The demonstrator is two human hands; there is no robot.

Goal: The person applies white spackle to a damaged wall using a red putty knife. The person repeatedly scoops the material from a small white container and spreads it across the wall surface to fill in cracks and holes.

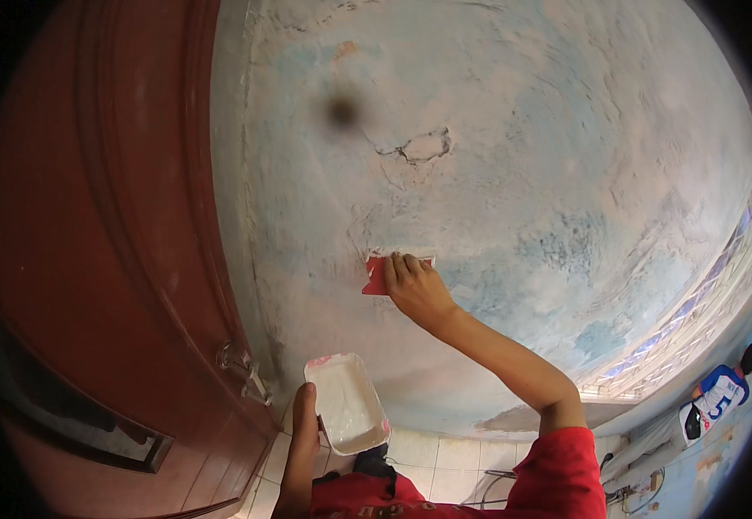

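My right hand (409, 284) grips a flat red scraper (374, 278), its fingers pressed over it and its white-smeared top edge against the patchy pale blue and white wall (566, 156). Above it, a cracked patch (423, 147) shows in the plaster. Lower down, my left hand (302, 419) holds a white rectangular tub (345, 398) with pink marks on its rim and white paste inside, the thumb along its left side.
A reddish-brown door (90, 199) with a metal handle (246, 372) stands at left. On the right are a grilled window (670, 337) and a person in a white and blue shirt (713, 402). Cables (497, 484) lie on the tiled floor (445, 454). A dark blurred spot mars the upper view.
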